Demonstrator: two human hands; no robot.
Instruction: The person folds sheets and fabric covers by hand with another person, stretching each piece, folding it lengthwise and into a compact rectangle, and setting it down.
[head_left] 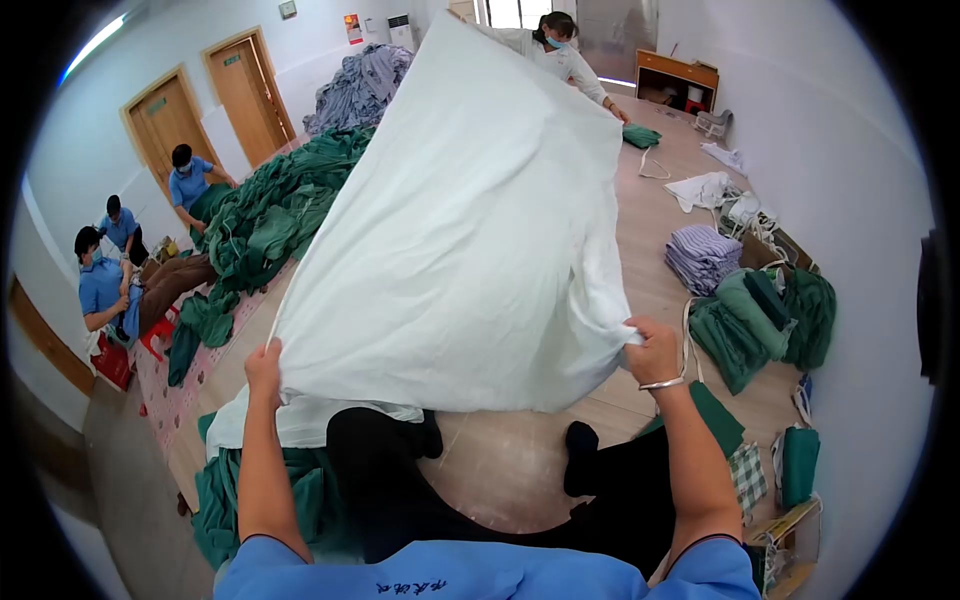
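Observation:
A large white sheet (470, 230) is stretched out in front of me, lifted off the floor. My left hand (264, 374) is closed on its near left corner. At the near right corner, my right hand (654, 352) grips bunched cloth, a bangle on the wrist. A co-worker (570, 60) in a mask and pale top stands at the far end, one hand at the sheet's far right edge; their other hand is hidden. More white cloth (300, 425) lies below my left hand, over green cloth (270, 495) beside my bent legs.
A big green cloth heap (280, 205) and a grey-purple heap (365, 85) lie at left, with several seated co-workers beyond. Folded striped cloth (703, 258) and green bundles (745, 320) line the right wall. A wooden cabinet (675, 82) stands at the back.

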